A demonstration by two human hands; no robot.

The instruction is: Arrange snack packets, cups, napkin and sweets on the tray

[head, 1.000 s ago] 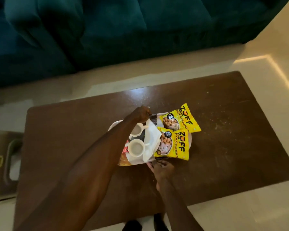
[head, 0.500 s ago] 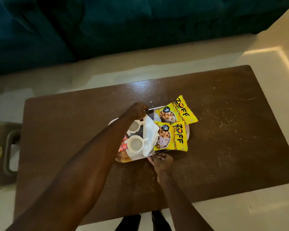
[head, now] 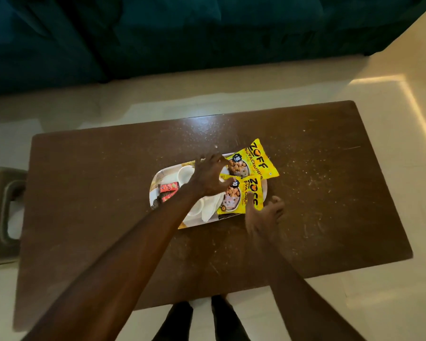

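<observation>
Currently tray (head: 155,193) sits mid-table (head: 330,193), holding two yellow snack packets (head: 253,163) on its right side, white napkin (head: 210,205), cups (head: 185,174), red sweets (head: 168,187) at left. Left hand (head: 208,177) hovers over cups and napkin, fingers spread, gripping nothing. Right hand (head: 265,212) is blurred, open, just beside the nearer packet (head: 241,196) at the tray's right edge.

"ZOFF" and "10" on two yellow snack packets (head: 253,161) (head: 241,196).
</observation>
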